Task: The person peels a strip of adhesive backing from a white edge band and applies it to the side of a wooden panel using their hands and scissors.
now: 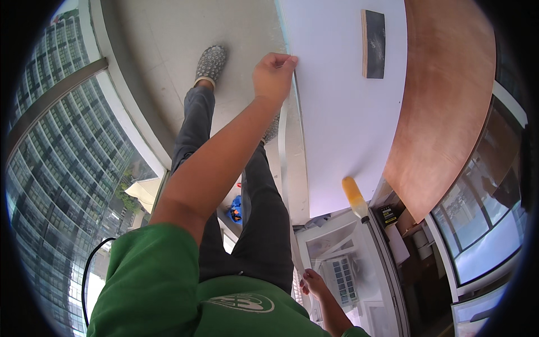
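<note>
A large white board stretches out in front and to the right of me. At its left edge my left hand is closed, thumb and forefinger pinched together at the rim. A narrow pale strip bows away from the board just below these fingertips and runs back toward my right hand. That hand is low and close to my body, its fingers curled round the strip's near end, which is partly hidden. On the board lie a dark flat block with a layered edge and a yellow-sleeved roller or brush.
To the right, a brown wooden sheet leans beside a window. Below the board sits a clear-sided bin or cabinet with a gridded item inside. A railing and glass stand left. A blue object lies between my legs.
</note>
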`<state>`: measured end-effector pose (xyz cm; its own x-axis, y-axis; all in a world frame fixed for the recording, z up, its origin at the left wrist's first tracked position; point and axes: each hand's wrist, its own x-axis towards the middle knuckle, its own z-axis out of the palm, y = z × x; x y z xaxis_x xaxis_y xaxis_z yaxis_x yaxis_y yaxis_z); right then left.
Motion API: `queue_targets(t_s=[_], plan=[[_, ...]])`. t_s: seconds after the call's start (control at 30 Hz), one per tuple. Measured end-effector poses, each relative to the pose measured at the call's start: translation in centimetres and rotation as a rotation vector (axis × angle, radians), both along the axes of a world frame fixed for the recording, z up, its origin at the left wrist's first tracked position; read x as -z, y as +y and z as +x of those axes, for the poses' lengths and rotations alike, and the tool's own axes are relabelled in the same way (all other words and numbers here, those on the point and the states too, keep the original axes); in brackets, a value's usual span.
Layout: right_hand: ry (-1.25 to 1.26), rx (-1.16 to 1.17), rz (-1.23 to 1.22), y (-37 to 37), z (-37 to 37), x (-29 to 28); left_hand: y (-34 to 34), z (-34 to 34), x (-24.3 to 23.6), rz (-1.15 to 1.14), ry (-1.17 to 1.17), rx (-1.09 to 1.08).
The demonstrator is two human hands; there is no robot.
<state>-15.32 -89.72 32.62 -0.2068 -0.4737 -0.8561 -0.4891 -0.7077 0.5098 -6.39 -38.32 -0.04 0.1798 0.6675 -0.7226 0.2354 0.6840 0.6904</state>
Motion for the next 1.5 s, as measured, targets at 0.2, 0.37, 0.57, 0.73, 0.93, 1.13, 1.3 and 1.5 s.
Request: queue_targets(t_s=[0.2, 0.37, 0.57, 0.73, 0.93, 1.13, 1.3, 1.5], plan=[[0.024, -0.081, 0.075, -4.2, -0.5, 1.3, -0.7, -0.2, 0.6, 0.108, -0.029, -0.057], [0.099, -0.058, 0.035, -6.5, -3.2, 0.6, -1.1, -0.2, 0.5, 0.102, -0.025, -0.063], [0.111, -0.061, 0.022, -7.8, -5.9, 0.2, -1.4, 0.1, 0.5, 0.084, -0.035, -0.083], [0.072, -0.093, -0.012, -9.7, -7.1, -0.7, -1.7, 0.1, -1.4, 0.095, 0.025, -0.055], [0.084, -0.09, 0.031, -12.2, -5.9, 1.1, -3.4, -1.0, -0.7, 0.195, 0.01, -0.013], [0.04, -0.116, 0.08, -14.4, -5.0, 3.0, -5.8, -2.2, 0.7, 0.389, 0.099, 0.046], [0.057, -0.083, 0.069, -16.4, -4.9, 3.2, -6.4, -2.2, 2.0, 0.517, 0.101, 0.027], [0.068, -0.115, 0.079, -16.8, -5.0, 3.3, -6.6, -2.1, 1.5, 0.437, 0.053, -0.012]])
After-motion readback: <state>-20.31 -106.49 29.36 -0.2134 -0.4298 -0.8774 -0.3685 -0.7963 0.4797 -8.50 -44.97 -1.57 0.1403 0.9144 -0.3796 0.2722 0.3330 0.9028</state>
